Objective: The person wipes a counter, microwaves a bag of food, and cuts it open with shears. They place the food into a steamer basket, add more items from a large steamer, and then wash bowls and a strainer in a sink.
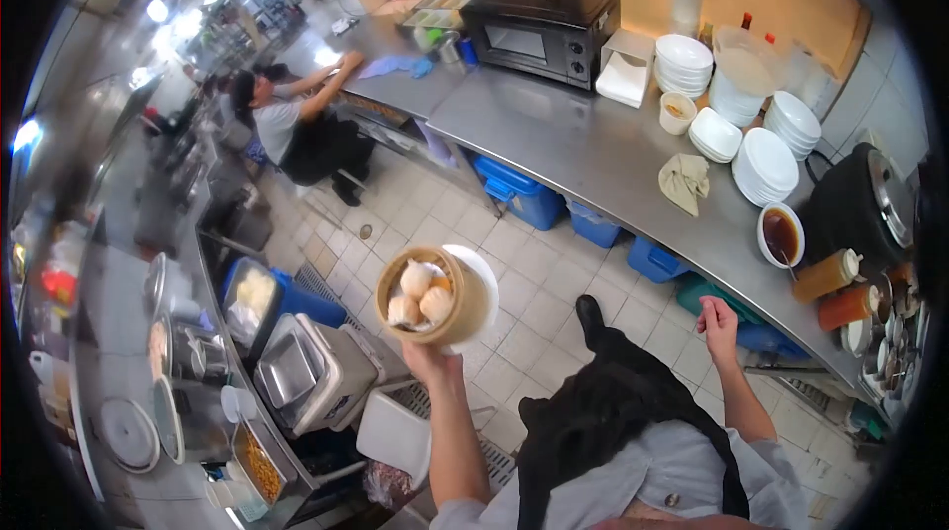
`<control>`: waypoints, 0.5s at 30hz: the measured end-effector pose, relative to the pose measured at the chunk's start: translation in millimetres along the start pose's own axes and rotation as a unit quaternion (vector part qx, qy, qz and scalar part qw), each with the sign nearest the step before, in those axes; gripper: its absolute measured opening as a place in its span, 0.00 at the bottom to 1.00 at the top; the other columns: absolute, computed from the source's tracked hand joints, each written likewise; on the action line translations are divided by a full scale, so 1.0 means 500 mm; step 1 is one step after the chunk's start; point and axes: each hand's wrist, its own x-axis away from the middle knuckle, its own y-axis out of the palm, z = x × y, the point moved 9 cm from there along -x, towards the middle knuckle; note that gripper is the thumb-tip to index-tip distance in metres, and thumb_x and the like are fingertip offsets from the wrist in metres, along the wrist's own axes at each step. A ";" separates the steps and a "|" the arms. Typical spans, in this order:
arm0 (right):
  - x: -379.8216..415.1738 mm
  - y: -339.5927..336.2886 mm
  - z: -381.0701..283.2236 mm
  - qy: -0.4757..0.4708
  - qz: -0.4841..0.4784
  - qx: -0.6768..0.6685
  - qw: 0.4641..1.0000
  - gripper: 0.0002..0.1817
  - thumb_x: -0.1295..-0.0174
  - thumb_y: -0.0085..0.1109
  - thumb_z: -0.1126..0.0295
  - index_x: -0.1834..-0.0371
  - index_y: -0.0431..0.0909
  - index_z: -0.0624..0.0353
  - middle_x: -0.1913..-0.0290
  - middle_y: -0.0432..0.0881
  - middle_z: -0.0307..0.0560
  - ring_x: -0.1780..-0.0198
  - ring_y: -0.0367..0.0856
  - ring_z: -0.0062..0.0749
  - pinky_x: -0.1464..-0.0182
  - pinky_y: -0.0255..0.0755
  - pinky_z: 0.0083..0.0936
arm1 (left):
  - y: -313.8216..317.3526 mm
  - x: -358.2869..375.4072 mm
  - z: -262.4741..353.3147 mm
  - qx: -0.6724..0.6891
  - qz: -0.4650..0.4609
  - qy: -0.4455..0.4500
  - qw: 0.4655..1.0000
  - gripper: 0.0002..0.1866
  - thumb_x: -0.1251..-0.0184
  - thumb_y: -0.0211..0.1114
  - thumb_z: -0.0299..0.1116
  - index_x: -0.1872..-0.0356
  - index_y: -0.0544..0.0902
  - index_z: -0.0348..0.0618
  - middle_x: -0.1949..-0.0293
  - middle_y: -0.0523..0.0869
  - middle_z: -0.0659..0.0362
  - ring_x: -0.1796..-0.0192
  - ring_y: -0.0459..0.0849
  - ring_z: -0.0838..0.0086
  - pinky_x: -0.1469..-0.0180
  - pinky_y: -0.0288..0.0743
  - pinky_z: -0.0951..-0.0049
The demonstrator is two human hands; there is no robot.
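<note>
A round bamboo steamer basket (467,295) without a lid stands on a white plate (486,278), tilted toward me. Several pale dumplings (417,280) lie inside it. My left hand (427,362) is closed around the near edge of the plate, below the steamer, and part of the fingers is hidden under it. On the other side my right hand (720,322) hangs in the air with its fingers curled in, and nothing shows in them. It is near the front edge of the steel counter (593,159), apart from it.
A toaster oven (539,31), white plate stacks (766,164), a bowl of brown sauce (781,235) and a folded cloth (684,182) are on the counter. Blue bins (519,192) stand beneath. Another person (297,125) sits by the counter. Containers (292,367) line the left of the tiled floor (534,317).
</note>
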 end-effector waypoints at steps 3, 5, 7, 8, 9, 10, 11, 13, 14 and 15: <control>-0.077 0.058 0.014 0.011 0.019 -0.037 0.999 0.14 0.22 0.54 0.62 0.53 0.82 0.62 0.76 0.75 0.35 0.77 0.71 0.17 0.75 0.68 0.19 | 0.062 -0.154 -0.024 0.018 -0.030 0.027 0.999 0.25 0.22 0.57 0.39 0.30 0.70 0.37 0.36 0.78 0.49 0.37 0.82 0.58 0.38 0.83 0.56; -0.166 0.106 0.045 0.022 0.027 -0.068 0.997 0.15 0.22 0.53 0.60 0.52 0.82 0.61 0.77 0.74 0.34 0.77 0.70 0.16 0.75 0.67 0.18 | 0.072 -0.249 -0.038 0.007 -0.013 0.024 1.000 0.26 0.22 0.56 0.42 0.29 0.69 0.40 0.34 0.77 0.50 0.35 0.81 0.57 0.35 0.80 0.53; -0.272 0.190 0.034 0.018 -0.015 -0.061 0.998 0.15 0.22 0.53 0.60 0.52 0.82 0.61 0.77 0.74 0.34 0.77 0.70 0.16 0.75 0.67 0.18 | 0.069 -0.373 -0.066 -0.008 -0.019 0.030 0.999 0.27 0.21 0.54 0.44 0.28 0.69 0.43 0.32 0.77 0.51 0.33 0.79 0.56 0.31 0.75 0.52; -0.323 0.248 0.019 0.018 -0.045 -0.058 0.997 0.15 0.22 0.53 0.60 0.52 0.83 0.60 0.77 0.74 0.34 0.77 0.70 0.17 0.75 0.67 0.18 | 0.112 -0.401 -0.059 -0.005 -0.021 0.041 0.999 0.27 0.21 0.54 0.44 0.28 0.69 0.43 0.32 0.77 0.51 0.33 0.79 0.56 0.31 0.75 0.52; -0.374 0.304 -0.012 0.034 -0.064 -0.056 0.996 0.15 0.22 0.53 0.61 0.52 0.83 0.62 0.76 0.76 0.35 0.76 0.72 0.17 0.73 0.68 0.18 | 0.178 -0.421 -0.049 0.006 -0.045 0.059 0.997 0.26 0.21 0.54 0.42 0.29 0.70 0.41 0.33 0.78 0.51 0.34 0.80 0.58 0.33 0.78 0.54; -0.427 0.346 -0.047 0.034 -0.068 -0.059 0.995 0.15 0.22 0.53 0.61 0.52 0.83 0.62 0.76 0.76 0.35 0.76 0.72 0.17 0.73 0.68 0.18 | 0.219 -0.442 -0.042 0.012 -0.063 0.070 0.995 0.25 0.21 0.55 0.40 0.29 0.70 0.39 0.34 0.78 0.51 0.36 0.81 0.59 0.36 0.80 0.57; -0.475 0.397 -0.116 -0.021 -0.109 0.004 0.994 0.14 0.22 0.54 0.62 0.52 0.83 0.62 0.76 0.77 0.35 0.75 0.73 0.17 0.73 0.68 0.18 | 0.220 -0.485 -0.056 0.032 -0.053 0.057 0.996 0.24 0.21 0.55 0.39 0.29 0.71 0.40 0.34 0.78 0.52 0.35 0.81 0.60 0.35 0.79 0.57; -0.520 0.478 -0.182 -0.068 -0.152 0.073 0.983 0.14 0.23 0.54 0.63 0.51 0.83 0.62 0.75 0.78 0.36 0.75 0.73 0.17 0.72 0.68 0.18 | 0.188 -0.589 -0.082 0.026 0.006 0.054 0.998 0.23 0.20 0.55 0.39 0.31 0.72 0.40 0.34 0.78 0.52 0.35 0.81 0.60 0.35 0.79 0.57; -0.552 0.510 -0.214 -0.088 -0.140 0.034 0.986 0.13 0.23 0.55 0.64 0.51 0.83 0.62 0.75 0.78 0.36 0.75 0.74 0.17 0.72 0.68 0.18 | 0.207 -0.633 -0.093 0.042 -0.003 0.048 0.998 0.23 0.20 0.54 0.40 0.31 0.72 0.40 0.34 0.79 0.52 0.35 0.81 0.60 0.35 0.79 0.57; -0.578 0.533 -0.235 -0.107 -0.126 -0.006 0.986 0.12 0.24 0.55 0.65 0.51 0.83 0.62 0.75 0.78 0.37 0.75 0.74 0.17 0.72 0.68 0.17 | 0.215 -0.677 -0.106 0.044 -0.003 0.046 0.998 0.23 0.20 0.54 0.40 0.31 0.72 0.40 0.34 0.79 0.52 0.35 0.81 0.60 0.35 0.79 0.57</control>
